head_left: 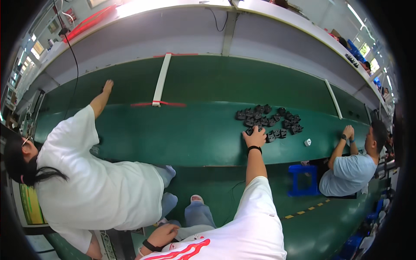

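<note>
My right hand [255, 137] reaches out over the green table, its fingers closed around a blocky black plastic part [249, 131]. This part lies at the near left edge of a loose group of similar black plastic parts [262, 122]. Several more of them [294, 122] lie just to the right. Low in the picture, my left hand [162, 235] rests close to my body, with a dark band at the wrist. It is away from the table, and its fingers are too small and turned to make out clearly.
A small white block [307, 142] lies on the green table [190, 134], right of the black parts. A co-worker [99, 186] at the left stretches an arm across the table. Another person [353, 169] sits at the right, near a blue plastic stool [302, 180].
</note>
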The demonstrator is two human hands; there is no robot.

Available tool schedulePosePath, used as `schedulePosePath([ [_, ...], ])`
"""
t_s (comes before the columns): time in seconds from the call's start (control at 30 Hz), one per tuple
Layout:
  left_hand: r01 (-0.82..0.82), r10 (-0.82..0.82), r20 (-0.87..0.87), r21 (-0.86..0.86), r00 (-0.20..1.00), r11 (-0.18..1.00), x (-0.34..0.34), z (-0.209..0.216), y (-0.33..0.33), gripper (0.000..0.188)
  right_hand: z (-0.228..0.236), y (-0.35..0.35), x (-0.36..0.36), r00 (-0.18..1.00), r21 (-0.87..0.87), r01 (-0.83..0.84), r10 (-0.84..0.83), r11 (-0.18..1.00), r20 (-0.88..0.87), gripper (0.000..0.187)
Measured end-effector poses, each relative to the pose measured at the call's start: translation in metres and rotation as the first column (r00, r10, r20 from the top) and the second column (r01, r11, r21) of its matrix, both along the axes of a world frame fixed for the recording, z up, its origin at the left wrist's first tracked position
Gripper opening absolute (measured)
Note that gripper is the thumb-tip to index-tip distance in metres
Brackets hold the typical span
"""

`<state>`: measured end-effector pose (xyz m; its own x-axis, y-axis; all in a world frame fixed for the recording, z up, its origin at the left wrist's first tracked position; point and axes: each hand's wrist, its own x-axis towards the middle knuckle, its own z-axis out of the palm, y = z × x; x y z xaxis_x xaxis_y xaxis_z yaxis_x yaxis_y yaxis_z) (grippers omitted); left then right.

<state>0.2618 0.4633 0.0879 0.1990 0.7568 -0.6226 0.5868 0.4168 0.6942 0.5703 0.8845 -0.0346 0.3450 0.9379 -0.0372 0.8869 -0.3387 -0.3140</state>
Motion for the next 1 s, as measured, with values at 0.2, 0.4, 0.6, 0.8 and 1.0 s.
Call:
schedulePosePath([
  [0.2, -0.092, 0.089, 0.037, 0.112, 0.995, 0.989, 0.009, -0.006, 0.017, 0.028, -0.014, -0.008, -0.005, 0.992, 0.107, -0.03, 0.016, 0.994, 0.128, 0.045],
  [0.4, -0.2, 0.193, 0.072, 0.107, 0.979, 0.974, 0.006, 0.018, 0.038, 0.024, 0.04, -0.052, -0.047, 0.086, -0.244, -0.079, -0.238, 0.967, -0.968, 0.048],
  [0.6, -0.616, 0.534, 0.309, 0.447, 0.787, 0.649, -0.002, 0.056, 0.035, 0.041, 0.116, -0.236, -0.145, -0.295, 0.018, -0.694, -0.262, 0.72, -0.919, 0.051],
  [0.8, -0.733, 0.778, 0.161, 0.493, 0.607, 0.469, -0.007, 0.051, -0.044, 0.052, 0.127, -0.359, -0.237, 0.073, -0.19, -0.971, -0.574, 0.146, -0.815, 0.058],
  [1.0, -0.948, 0.947, 0.307, 0.319, 0.098, -0.005, -0.041, -0.016, -0.143, 0.049, 0.089, -0.433, -0.317, 0.503, -0.364, -0.863, -0.65, -0.35, -0.569, 0.053],
])
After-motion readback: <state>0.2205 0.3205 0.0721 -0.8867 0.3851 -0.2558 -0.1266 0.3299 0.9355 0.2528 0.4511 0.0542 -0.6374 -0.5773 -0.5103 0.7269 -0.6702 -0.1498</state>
